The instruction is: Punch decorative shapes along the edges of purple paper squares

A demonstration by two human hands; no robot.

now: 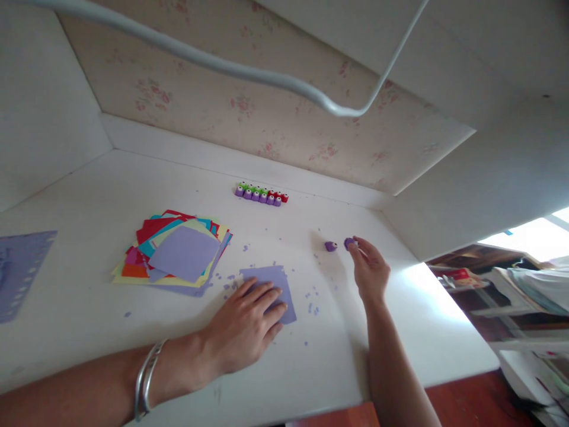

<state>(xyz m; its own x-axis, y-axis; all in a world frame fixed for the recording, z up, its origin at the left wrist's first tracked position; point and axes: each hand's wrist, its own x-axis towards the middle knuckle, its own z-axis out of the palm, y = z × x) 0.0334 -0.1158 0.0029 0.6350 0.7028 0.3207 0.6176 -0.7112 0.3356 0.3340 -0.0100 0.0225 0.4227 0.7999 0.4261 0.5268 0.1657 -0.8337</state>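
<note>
My left hand (251, 317) lies flat, fingers spread, on a square of purple paper (285, 296) near the middle of the white desk. Off to the right, my right hand (370, 264) pinches a small purple craft punch (349, 242) between thumb and fingers, just above the desk top. A second purple punch (331, 246) rests on the desk to its left, apart from the hand. Tiny purple paper cutouts (313, 308) are scattered on both sides of the paper.
A pile of coloured paper sheets (186, 252) lies left of my left hand. Several green, red and purple punches (258, 194) stand in two rows near the back wall. A purple sheet with punched edges (22, 276) lies far left. Shelves with items (515, 296) are beyond the desk's right edge.
</note>
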